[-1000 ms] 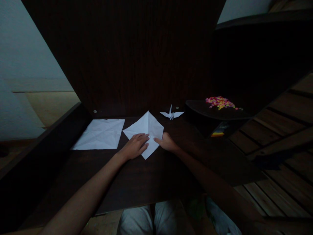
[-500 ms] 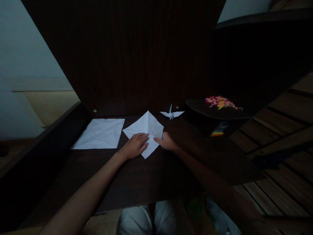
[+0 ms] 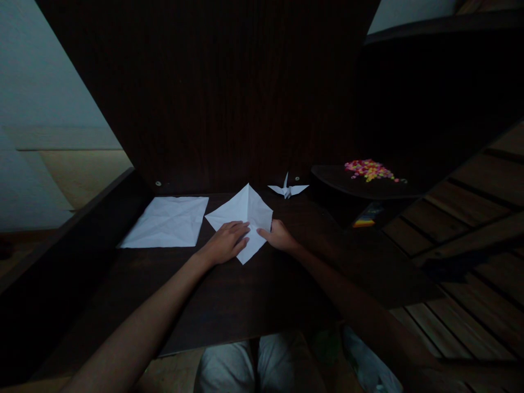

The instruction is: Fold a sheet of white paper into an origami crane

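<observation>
Shelf [image 3: 332, 178] holds coloured bits [image 3: 370, 170]; left hand [image 3: 226, 242] lies flat on kite-shaped paper [image 3: 239, 209], right hand [image 3: 280, 236] pinches it.

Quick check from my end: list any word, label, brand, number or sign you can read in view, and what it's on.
None can be read.
Paper under the hands: no print visible on it.
Sheet on the left: creases, no print visible.
Paper bird: no print visible.
Colourful striped item below the shelf: too small and dark to tell.
</observation>
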`<act>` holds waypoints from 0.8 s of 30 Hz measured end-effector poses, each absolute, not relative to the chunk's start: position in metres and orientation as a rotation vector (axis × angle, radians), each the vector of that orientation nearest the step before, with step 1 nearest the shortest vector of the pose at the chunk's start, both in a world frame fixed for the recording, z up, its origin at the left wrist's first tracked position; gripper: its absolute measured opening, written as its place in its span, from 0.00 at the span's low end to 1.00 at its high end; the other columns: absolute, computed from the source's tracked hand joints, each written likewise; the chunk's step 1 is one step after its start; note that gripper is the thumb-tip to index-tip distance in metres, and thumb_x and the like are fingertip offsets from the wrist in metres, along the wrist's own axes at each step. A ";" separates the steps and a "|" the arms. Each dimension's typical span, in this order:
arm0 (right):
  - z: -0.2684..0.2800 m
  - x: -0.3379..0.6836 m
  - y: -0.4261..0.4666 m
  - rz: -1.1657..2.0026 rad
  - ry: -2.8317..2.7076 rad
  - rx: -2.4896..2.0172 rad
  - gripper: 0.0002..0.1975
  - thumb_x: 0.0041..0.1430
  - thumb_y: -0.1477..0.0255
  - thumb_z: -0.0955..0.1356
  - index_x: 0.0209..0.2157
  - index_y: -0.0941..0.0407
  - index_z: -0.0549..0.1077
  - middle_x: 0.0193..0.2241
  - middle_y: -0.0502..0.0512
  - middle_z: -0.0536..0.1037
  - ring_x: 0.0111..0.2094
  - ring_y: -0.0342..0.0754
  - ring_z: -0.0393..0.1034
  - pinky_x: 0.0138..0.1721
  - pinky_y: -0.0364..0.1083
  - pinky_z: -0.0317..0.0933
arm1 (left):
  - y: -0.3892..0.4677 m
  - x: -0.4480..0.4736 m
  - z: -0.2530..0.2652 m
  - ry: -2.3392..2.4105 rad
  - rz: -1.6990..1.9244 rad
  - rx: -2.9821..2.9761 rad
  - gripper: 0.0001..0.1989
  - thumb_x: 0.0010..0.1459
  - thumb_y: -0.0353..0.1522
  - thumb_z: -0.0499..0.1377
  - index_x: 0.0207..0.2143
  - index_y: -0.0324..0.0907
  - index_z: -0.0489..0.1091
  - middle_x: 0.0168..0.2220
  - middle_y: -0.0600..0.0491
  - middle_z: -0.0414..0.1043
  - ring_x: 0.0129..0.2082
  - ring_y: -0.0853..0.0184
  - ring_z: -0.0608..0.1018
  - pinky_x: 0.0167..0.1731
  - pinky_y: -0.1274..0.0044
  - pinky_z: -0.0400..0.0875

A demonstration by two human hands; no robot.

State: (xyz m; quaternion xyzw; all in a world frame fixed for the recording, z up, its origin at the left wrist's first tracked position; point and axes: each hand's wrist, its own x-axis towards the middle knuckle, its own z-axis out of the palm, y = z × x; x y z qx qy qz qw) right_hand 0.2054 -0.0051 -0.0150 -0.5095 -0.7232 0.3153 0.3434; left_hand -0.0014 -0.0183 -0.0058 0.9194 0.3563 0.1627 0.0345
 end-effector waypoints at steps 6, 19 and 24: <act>-0.014 0.205 -0.005 0.827 -1.884 -1.311 0.13 0.51 0.76 0.66 0.40 0.65 0.74 0.39 0.62 0.78 0.37 0.52 0.74 0.39 0.47 0.67 | -0.018 -0.002 -0.006 1.089 0.510 2.819 0.19 0.64 0.37 0.47 0.54 0.39 0.65 0.57 0.45 0.64 0.57 0.59 0.65 0.56 0.63 0.59; -0.016 0.209 0.000 1.034 -1.738 -1.240 0.14 0.48 0.75 0.69 0.39 0.63 0.75 0.37 0.58 0.79 0.36 0.52 0.74 0.38 0.48 0.67 | -0.017 -0.001 -0.008 1.080 0.531 2.814 0.19 0.64 0.37 0.48 0.53 0.39 0.65 0.56 0.44 0.65 0.56 0.58 0.67 0.56 0.62 0.60; -0.017 0.208 0.000 1.053 -1.691 -1.241 0.13 0.48 0.76 0.68 0.38 0.63 0.75 0.36 0.57 0.79 0.36 0.52 0.74 0.38 0.48 0.67 | -0.017 -0.001 -0.007 1.065 0.544 2.824 0.19 0.64 0.37 0.48 0.53 0.38 0.65 0.56 0.43 0.65 0.56 0.58 0.67 0.56 0.63 0.60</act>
